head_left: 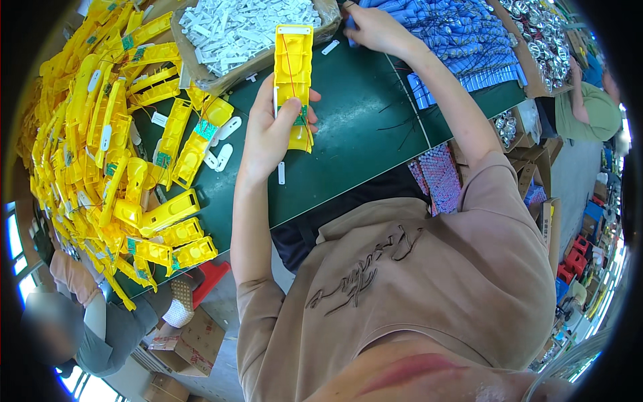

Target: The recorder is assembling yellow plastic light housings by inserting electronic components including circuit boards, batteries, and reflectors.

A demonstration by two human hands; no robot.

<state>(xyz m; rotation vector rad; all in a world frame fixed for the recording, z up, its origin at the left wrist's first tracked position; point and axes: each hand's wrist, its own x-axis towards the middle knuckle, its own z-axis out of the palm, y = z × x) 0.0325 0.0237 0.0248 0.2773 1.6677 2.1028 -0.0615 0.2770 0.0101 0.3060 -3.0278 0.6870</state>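
My left hand (268, 127) grips a long yellow plastic housing (293, 60), its hollow inside facing up. A white strip spans the housing's far end, red wires run down its inside, and a green circuit board sits near my thumb. At the table's far side, my right hand (378, 28) is beside a pile of blue wired cylinders (442, 33) that look like battery cells. Its fingers are curled around a blue cylinder (350, 24), which they partly hide.
Yellow housings (87, 134) are heaped on the left of the green table (348, 134). A carton (254, 75) of small white plastic parts stands at the far middle. Shiny metal parts (539, 47) fill a box at far right. Other people (107, 328) are at the left and right.
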